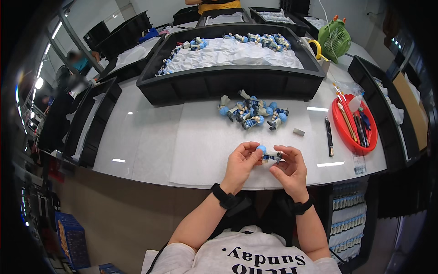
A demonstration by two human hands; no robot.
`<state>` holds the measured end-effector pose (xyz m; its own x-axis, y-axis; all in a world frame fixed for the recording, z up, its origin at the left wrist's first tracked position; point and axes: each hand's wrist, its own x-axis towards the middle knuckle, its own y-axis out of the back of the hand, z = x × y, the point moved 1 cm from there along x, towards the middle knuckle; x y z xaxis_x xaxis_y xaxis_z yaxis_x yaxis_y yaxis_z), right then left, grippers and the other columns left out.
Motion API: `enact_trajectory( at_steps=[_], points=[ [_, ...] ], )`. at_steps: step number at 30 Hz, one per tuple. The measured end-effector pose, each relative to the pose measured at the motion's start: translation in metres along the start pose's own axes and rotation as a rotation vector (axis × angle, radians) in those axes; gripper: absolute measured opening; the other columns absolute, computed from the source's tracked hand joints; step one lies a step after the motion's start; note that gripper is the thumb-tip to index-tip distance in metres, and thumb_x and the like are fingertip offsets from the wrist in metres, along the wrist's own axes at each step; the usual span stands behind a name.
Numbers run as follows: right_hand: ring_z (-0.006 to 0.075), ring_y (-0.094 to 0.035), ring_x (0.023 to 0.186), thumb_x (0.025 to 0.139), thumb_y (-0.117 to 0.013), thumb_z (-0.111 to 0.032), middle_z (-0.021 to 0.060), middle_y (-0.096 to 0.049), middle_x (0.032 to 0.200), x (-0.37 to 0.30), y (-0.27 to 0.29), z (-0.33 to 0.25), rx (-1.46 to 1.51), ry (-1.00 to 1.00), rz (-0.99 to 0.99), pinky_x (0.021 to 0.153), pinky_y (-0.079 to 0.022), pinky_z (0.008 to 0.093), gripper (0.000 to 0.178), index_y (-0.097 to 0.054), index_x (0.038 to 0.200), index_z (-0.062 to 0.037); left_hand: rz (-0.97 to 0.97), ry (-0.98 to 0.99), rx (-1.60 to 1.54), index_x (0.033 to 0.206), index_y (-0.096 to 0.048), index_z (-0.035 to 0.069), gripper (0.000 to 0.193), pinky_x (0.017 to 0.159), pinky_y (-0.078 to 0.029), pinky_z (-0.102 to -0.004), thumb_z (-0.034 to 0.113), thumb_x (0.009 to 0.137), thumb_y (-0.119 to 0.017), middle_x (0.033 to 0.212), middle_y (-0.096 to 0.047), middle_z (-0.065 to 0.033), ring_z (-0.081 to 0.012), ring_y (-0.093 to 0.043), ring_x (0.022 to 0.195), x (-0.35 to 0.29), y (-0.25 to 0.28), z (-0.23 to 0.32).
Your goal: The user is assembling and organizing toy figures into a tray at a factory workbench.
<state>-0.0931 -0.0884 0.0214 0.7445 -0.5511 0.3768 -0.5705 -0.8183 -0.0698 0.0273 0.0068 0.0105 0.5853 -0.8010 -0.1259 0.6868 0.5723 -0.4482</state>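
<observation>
A small figurine (272, 156) with blue hair, a pale top and dark blue parts lies sideways between my hands, just above the white work sheet. My left hand (242, 166) pinches it at the head end between thumb and fingers. Curved round its other end is my right hand (292, 173), the fingers bent and the thumb below; their exact contact is partly hidden. Beyond my hands lies a loose pile of similar figurines (250, 111). A small grey block (298, 132) rests to the right of the pile.
A large black tray (228, 82) with white lining and more figurines stands behind the pile. On the right are a black pen-like tool (329, 137), a red basket (335, 123) of brushes, a green fan (334, 39) and yellow tape (315, 48). Black side trays (98, 130) flank the table.
</observation>
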Motion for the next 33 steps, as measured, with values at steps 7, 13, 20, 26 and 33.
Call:
enact_trajectory(
  at_steps=[7, 13, 20, 26, 33],
  points=[
    [0.0120, -0.053, 0.086, 0.071, -0.066, 0.005, 0.0088, -0.045, 0.107, -0.003, 0.004, 0.005, 0.134, -0.116, 0.140, 0.076, -0.048, 0.0222, 0.054, -0.040, 0.118, -0.0022, -0.102, 0.060, 0.047, 0.118, -0.045, -0.002, 0.032, 0.078, -0.048, -0.0259, 0.007, 0.088, -0.048, 0.104, -0.057, -0.0104, -0.0138, -0.056, 0.089, 0.001, -0.002, 0.000],
    [0.0109, -0.053, 0.085, 0.067, -0.069, 0.006, 0.0055, -0.050, 0.100, -0.003, 0.004, 0.001, 0.123, -0.110, 0.119, 0.076, -0.048, 0.0226, 0.057, -0.044, 0.117, -0.0026, -0.105, 0.047, 0.098, 0.118, -0.046, -0.003, 0.031, 0.079, -0.048, -0.0266, 0.007, 0.089, -0.045, 0.105, -0.056, -0.0120, -0.0148, -0.058, 0.088, -0.003, -0.007, 0.001],
    [0.0102, -0.052, 0.085, 0.070, -0.067, 0.004, 0.0050, -0.051, 0.099, -0.005, 0.003, 0.001, 0.110, -0.107, 0.099, 0.071, -0.046, 0.0205, 0.048, -0.048, 0.113, -0.0020, -0.076, 0.068, 0.082, 0.115, -0.049, -0.003, 0.029, 0.079, -0.048, -0.0263, 0.007, 0.088, -0.048, 0.104, -0.057, -0.0115, -0.0141, -0.057, 0.089, -0.003, -0.005, 0.001],
    [0.0082, -0.052, 0.079, 0.073, -0.064, 0.001, 0.0040, -0.054, 0.091, -0.003, -0.003, 0.004, 0.034, -0.162, 0.132, 0.066, -0.044, 0.0192, 0.033, -0.053, 0.105, 0.0000, -0.094, -0.110, 0.043, 0.108, -0.052, -0.003, 0.027, 0.083, -0.045, -0.0259, -0.001, 0.081, -0.055, 0.106, -0.057, -0.0103, -0.0124, -0.055, 0.092, -0.005, 0.000, 0.005],
    [0.0099, -0.056, 0.071, 0.072, -0.063, -0.002, 0.0067, -0.058, 0.086, -0.003, 0.005, -0.001, -0.282, -0.045, 0.111, 0.059, -0.045, 0.0195, 0.021, -0.059, 0.093, 0.0002, -0.075, -0.065, 0.005, 0.110, -0.050, -0.005, 0.034, 0.088, -0.042, -0.0280, -0.008, 0.077, -0.055, 0.110, -0.054, -0.0126, -0.0173, -0.053, 0.099, -0.001, -0.006, 0.004]
  ],
)
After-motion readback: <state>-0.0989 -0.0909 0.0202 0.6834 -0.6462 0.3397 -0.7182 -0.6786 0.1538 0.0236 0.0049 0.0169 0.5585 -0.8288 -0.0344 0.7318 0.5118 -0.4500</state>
